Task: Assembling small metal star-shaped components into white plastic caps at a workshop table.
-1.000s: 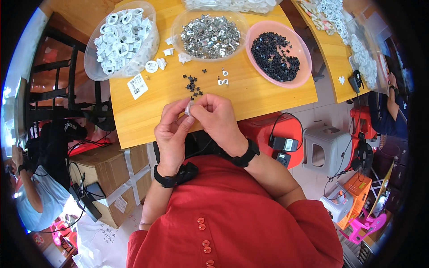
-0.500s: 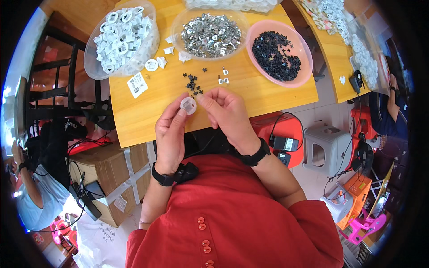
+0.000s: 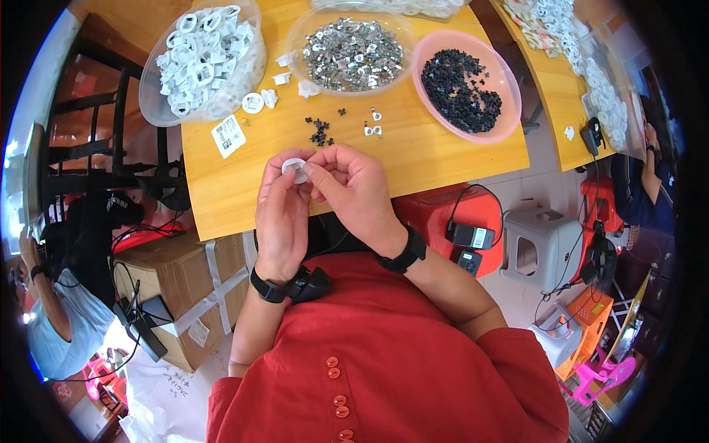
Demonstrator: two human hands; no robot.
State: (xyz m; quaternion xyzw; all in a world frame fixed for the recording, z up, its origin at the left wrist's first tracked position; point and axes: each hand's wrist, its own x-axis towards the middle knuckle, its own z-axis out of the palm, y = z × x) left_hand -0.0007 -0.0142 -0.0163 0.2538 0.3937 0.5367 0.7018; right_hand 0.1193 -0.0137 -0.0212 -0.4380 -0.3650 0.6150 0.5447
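Observation:
A small round white plastic part (image 3: 295, 170) is pinched between the thumb and fingers of my left hand (image 3: 283, 214), just past the table's near edge. My right hand (image 3: 351, 192) is closed too, its thumb and forefinger pressed onto the right side of the same part. Whether a smaller piece sits under those fingertips is hidden. Beyond my hands lie several small black cross-shaped pieces (image 3: 319, 133) in a loose cluster. A few small silver metal pieces (image 3: 374, 131) rest to their right, and a white round part (image 3: 252, 102) lies farther left.
At the table's back stand a clear tub of white parts (image 3: 150, 96), a clear bowl of metal pieces (image 3: 295, 70) and a pink bowl of black pieces (image 3: 509, 85). A printed label (image 3: 228, 137) lies left. A red stool (image 3: 436, 214) and taped cardboard box (image 3: 173, 284) stand below the table.
My right hand has moved left and its thumb and forefinger now press on the white part. My left hand has turned slightly and tilted the part, moving it a little leftward.

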